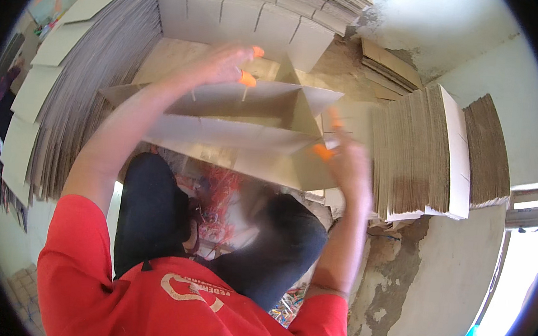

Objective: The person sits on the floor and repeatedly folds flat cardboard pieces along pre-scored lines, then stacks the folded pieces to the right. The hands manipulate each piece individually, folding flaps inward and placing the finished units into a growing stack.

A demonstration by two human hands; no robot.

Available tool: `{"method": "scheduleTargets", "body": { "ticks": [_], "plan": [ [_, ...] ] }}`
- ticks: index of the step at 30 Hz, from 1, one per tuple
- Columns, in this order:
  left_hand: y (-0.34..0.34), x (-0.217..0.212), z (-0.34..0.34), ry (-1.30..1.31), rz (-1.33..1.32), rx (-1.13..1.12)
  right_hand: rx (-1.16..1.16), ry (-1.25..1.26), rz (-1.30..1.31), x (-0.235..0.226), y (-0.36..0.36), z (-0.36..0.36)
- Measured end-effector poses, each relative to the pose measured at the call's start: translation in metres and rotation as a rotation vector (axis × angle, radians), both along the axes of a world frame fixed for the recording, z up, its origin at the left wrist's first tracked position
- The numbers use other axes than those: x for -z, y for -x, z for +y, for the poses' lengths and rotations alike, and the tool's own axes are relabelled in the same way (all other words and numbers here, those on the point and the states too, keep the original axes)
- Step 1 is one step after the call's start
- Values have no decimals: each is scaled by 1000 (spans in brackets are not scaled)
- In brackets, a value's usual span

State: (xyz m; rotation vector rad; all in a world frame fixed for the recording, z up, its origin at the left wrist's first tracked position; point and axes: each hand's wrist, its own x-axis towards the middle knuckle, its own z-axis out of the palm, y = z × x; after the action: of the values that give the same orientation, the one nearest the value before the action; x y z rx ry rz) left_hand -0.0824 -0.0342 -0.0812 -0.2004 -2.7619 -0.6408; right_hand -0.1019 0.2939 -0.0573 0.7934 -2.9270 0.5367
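Thin grey-brown cardboard strips stand on edge in front of me, crossed into a divider frame [240, 131] with long compartments. My left hand [223, 66] is over its far side, orange covers on the thumb and a finger. Those fingertips are apart, and nothing shows between them. At the frame's right end is my right hand [349, 164], smeared by motion, with orange-covered fingertips spread close to the cardboard corner. Whether it touches the cardboard cannot be made out.
A tall stack of cardboard sheets [90, 87] rises at the left. Slotted sheets [248, 17] stand at the back. More upright stacks [407, 156] line the right side. Flat pieces [391, 64] lie by the wall. Red scraps [220, 196] lie below, between my legs.
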Motion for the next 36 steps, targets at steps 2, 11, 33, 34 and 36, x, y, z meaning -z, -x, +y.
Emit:
{"method": "scheduleTargets", "body": {
  "ticks": [2,11,33,34,36],
  "plan": [
    [-31,-31,-3,-5,9,-116,198,-31,300,-26,2,44],
    [-143,-18,10,168,-184,-132,440,-572,386,-97,56,221],
    [-135,33,27,-76,-16,-35,-141,600,-199,-136,-29,33],
    [-133,38,25,-52,8,-34,-138,620,-250,-132,-35,21],
    [-131,45,23,-27,33,-35,-119,604,-246,-122,-40,7]
  ]
}}
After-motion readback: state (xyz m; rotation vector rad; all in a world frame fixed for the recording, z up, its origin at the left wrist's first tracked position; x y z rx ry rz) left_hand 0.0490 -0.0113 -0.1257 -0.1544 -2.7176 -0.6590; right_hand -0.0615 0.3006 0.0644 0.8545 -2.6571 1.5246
